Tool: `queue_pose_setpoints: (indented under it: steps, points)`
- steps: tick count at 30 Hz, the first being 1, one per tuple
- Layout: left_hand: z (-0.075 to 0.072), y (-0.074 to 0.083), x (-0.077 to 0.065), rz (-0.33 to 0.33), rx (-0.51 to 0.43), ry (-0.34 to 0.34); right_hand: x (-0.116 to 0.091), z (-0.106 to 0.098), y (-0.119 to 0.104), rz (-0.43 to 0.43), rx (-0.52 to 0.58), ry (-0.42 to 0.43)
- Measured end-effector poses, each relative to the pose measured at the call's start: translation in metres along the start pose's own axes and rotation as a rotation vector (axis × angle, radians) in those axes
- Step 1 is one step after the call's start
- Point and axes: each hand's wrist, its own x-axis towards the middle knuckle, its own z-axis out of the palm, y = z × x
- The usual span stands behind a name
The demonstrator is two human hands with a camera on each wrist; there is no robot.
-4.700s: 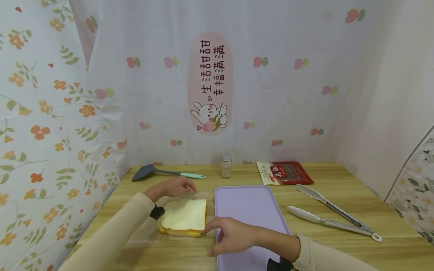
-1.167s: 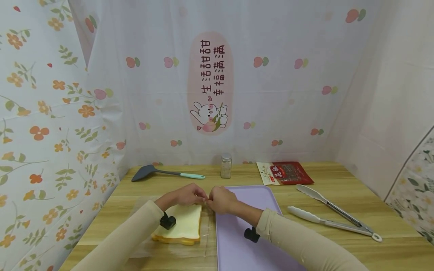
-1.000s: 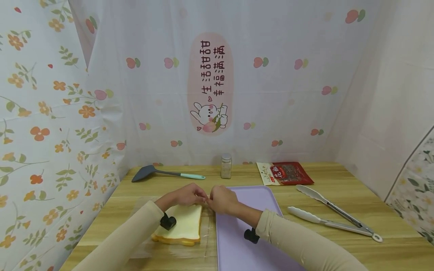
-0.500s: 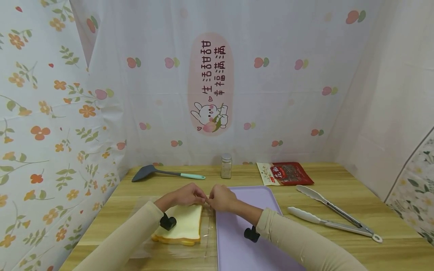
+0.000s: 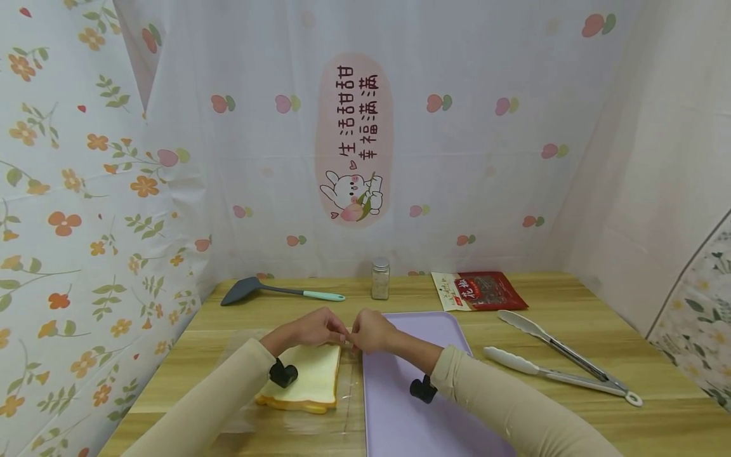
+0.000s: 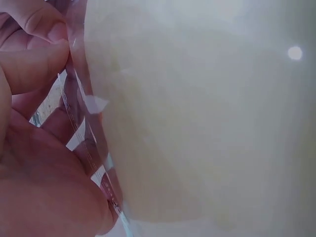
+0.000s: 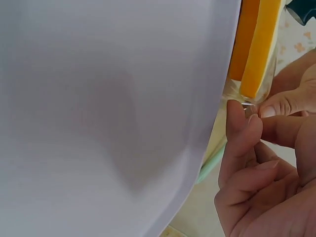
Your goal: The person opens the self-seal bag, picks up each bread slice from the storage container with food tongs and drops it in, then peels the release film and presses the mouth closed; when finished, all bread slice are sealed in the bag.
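Two stacked slices of bread (image 5: pixel 320 371), pale with yellow-orange crusts, lie in a clear plastic bag (image 5: pixel 352 406) on the table. At the bag's far right corner my left hand (image 5: pixel 313 327) pinches the film's edge between thumb and finger. My right hand (image 5: pixel 372 331) meets it there, its fingertips pinching the same edge over the rim of the lilac tray (image 5: pixel 411 412). In the left wrist view, a strip of clear film (image 6: pixel 91 101) runs along the bread past the fingers. The right wrist view has both sets of fingertips nearly touching beside the orange crusts (image 7: pixel 260 49).
Behind the hands lie a spatula (image 5: pixel 274 290) with a mint handle and a small glass jar (image 5: pixel 380 280). A red seasoning packet (image 5: pixel 485 292) is at the back right. Metal tongs (image 5: pixel 562 362) with white tips lie spread right of the tray.
Since the earliest frame, my right hand has moved from the bread's near corner to the far corner beside my left hand. The bread shifted slightly nearer. Over the last second the hands barely moved.
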Motion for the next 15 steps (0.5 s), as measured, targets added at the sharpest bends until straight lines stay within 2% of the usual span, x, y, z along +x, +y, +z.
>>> queue_pose_setpoints:
  steps: [8, 15]
  points:
    - [0.0, 0.0014, -0.0019, 0.027, 0.012, 0.0, 0.0022, -0.0011, 0.0003, 0.009, 0.028, -0.001]
    - [0.0001, 0.0007, -0.0021, 0.005, -0.024, 0.017, 0.002, 0.0017, 0.0059, -0.028, 0.019, 0.04]
